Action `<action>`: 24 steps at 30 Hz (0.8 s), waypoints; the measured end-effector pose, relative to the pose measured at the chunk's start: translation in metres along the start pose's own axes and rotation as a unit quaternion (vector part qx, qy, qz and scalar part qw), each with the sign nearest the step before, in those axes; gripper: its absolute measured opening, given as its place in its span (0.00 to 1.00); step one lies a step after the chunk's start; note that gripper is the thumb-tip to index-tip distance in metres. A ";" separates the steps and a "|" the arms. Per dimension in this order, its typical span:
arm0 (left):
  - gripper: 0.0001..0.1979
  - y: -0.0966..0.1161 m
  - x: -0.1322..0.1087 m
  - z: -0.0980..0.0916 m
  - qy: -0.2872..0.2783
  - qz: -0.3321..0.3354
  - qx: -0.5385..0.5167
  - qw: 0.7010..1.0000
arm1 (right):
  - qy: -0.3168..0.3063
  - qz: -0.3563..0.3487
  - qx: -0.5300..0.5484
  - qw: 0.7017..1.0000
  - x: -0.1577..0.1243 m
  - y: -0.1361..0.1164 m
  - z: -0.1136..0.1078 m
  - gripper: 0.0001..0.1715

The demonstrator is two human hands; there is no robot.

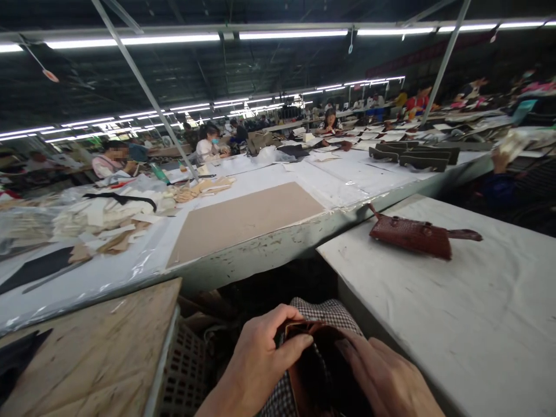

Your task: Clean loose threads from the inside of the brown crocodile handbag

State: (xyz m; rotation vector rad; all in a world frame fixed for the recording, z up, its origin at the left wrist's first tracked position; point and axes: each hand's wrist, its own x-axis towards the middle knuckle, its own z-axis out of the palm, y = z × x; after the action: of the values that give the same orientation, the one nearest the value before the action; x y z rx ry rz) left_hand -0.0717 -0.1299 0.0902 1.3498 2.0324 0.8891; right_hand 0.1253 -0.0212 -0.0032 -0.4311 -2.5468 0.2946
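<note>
Between my hands is a brown leather bag (297, 379), its mouth spread apart and its dark inside facing up. My left hand (263, 356) pinches the bag's upper left edge between thumb and fingers. On the opposite side my right hand (382, 370) grips the other edge, with its fingertips at the opening and partly out of sight. Black-and-white checked cloth (328, 310) shows behind and below the bag. To the right, a finished-looking reddish-brown crocodile-textured leather bag (410, 236) with straps lies on the white table (490, 313).
A long white worktable (256, 249) crosses ahead, bearing a beige board (247, 217) and piles of pale cut pieces (104, 211). Dark olive pieces (412, 155) stand farther right. At lower left are a wooden tabletop (99, 347) and a plastic crate (185, 370). Several people work beyond.
</note>
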 end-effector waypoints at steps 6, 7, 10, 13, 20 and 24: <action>0.03 -0.007 0.003 0.013 0.034 0.054 0.033 0.997 | 0.024 0.024 -0.008 0.999 0.000 -0.001 -0.001 0.19; 0.02 -0.008 0.003 0.014 0.035 0.058 0.039 0.997 | 0.021 0.031 -0.012 0.999 0.000 -0.001 0.000 0.20; 0.04 -0.011 0.004 0.017 0.037 0.059 0.057 0.996 | 0.011 0.024 0.004 1.000 -0.003 0.002 0.002 0.19; 0.06 -0.012 0.005 0.018 0.035 0.054 0.070 0.996 | 0.003 0.048 0.051 0.998 -0.008 0.006 0.004 0.18; 0.06 -0.010 0.004 0.017 0.045 0.027 0.049 0.997 | -0.008 0.091 0.142 0.986 -0.006 0.001 0.000 0.20; 0.04 -0.011 0.001 0.021 0.044 0.027 0.006 0.999 | 0.023 0.051 0.193 0.980 0.012 -0.008 -0.001 0.29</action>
State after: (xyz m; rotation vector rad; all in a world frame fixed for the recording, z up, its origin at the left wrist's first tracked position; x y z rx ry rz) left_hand -0.0627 -0.1278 0.0681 1.3997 2.0788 0.9773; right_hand 0.1141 -0.0237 0.0056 -0.4098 -2.3510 0.7902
